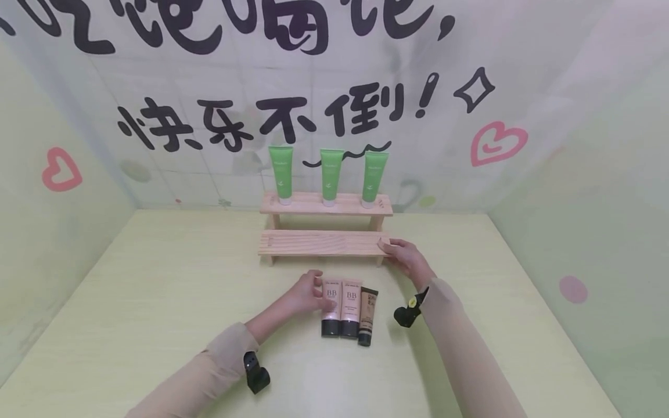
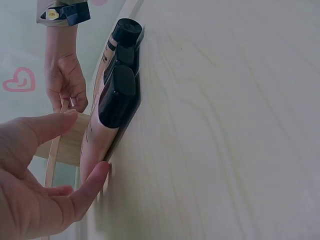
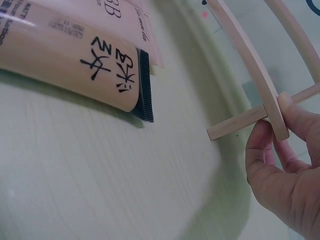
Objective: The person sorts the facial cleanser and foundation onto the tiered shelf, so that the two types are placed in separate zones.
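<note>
One pink BB tube [image 1: 332,289], leftmost of three lying on the table [image 1: 209,325] before the lower shelf [image 1: 319,243], the left hand [image 1: 303,295] at its left edge, fingers loosely parted, best closed gently to spare the pink neighbour [image 1: 351,307] and brown tube [image 1: 368,312]; right hand [image 1: 409,260] gripping the shelf's right end, best held steady.

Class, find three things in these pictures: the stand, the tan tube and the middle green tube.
Stand [image 1: 319,242]: head view, bare lower shelf.
Tan tube [image 3: 65,56]: right wrist view, broad face of its body.
Middle green tube [image 1: 331,175]: head view, middle of its body.
</note>
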`<state>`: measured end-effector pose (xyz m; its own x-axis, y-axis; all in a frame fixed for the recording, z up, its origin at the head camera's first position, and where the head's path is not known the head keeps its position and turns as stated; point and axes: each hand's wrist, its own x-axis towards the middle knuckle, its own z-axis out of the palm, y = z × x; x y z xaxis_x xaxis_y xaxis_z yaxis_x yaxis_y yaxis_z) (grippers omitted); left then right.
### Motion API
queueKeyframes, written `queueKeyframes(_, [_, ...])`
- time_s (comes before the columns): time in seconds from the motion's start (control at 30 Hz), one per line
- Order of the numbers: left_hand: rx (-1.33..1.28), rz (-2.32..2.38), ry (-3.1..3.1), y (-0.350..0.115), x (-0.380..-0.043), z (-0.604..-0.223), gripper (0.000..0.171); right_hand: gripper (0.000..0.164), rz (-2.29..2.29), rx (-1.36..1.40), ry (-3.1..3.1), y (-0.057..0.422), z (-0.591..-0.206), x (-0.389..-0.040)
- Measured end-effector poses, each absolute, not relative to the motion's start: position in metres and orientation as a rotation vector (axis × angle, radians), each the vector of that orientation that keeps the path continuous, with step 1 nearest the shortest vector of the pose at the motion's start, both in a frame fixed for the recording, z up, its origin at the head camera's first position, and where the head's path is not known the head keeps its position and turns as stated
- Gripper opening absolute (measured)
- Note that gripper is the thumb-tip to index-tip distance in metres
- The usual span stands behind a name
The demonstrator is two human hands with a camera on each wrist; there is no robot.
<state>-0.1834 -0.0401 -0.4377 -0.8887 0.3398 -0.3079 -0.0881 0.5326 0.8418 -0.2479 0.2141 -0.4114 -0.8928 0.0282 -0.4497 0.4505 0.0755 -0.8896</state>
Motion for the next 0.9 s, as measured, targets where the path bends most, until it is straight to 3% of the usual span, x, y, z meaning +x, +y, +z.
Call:
queueKeyframes(0.23, [0.169, 1.292, 2.335, -0.033, -0.182, -0.438, 0.101, 0.06, -1.867, 0.498, 2.075, 0.216, -0.426, -0.256])
queueKeyframes(0.43, [0.149, 1.234, 2.349, -0.027, -0.179, -0.436, 0.092, 0.067, -1.915, 0.429, 2.053, 0.223, -0.438, -0.261])
queueKeyframes(0.57, [0.168, 1.155, 2.369, -0.024, -0.177, -0.435, 0.077, 0.06, -1.895, 0.5, 2.06, 0.218, -0.426, -0.255])
queueKeyframes(0.8, [0.188, 1.1, 2.344, -0.023, -0.176, -0.433, 0.029, 0.059, -1.908, 0.516, 2.011, 0.211, -0.406, -0.244])
queueKeyframes(0.9, [0.188, 1.099, 2.309, -0.023, -0.176, -0.434, 0.018, 0.058, -1.9, 0.523, 2.029, 0.211, -0.41, -0.246])
